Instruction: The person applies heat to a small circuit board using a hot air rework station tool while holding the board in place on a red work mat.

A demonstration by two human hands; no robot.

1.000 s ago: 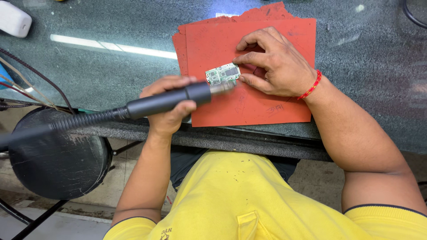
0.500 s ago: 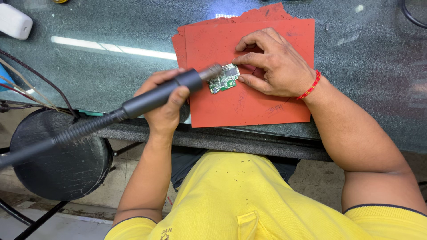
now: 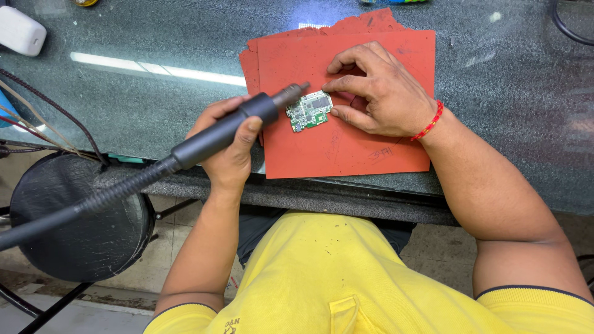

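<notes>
The left hand (image 3: 230, 143) is wrapped firmly around the dark barrel of a hot-air tool (image 3: 224, 132), whose ribbed hose (image 3: 80, 204) trails off behind the wrist toward a round black stool (image 3: 80, 216). The metal nozzle sits just ahead of the knuckles, its tip at the upper left corner of a small green circuit board (image 3: 310, 111) — close over it, though whether it touches cannot be told. The right hand (image 3: 380, 93) lies flat and partly curled just past that nozzle, holding nothing in its grip; its fingertips (image 3: 334, 111) press on the board's right edge, pinning it flat. The board rests on a stack of red mats (image 3: 352, 142) spread beneath both hands on a dark glass-topped bench (image 3: 154, 55). As a judgement, the work looks to be in its middle: the board is already laid out and steadied and the nozzle brought to one spot, yet every part still appears seated on the board, and no lifted component, tweezers or loose piece shows near either hand — so the heating seems under way and any removal or reseating not yet done. A white block (image 3: 20, 29) lies well beyond the left hand, untouched.
</notes>
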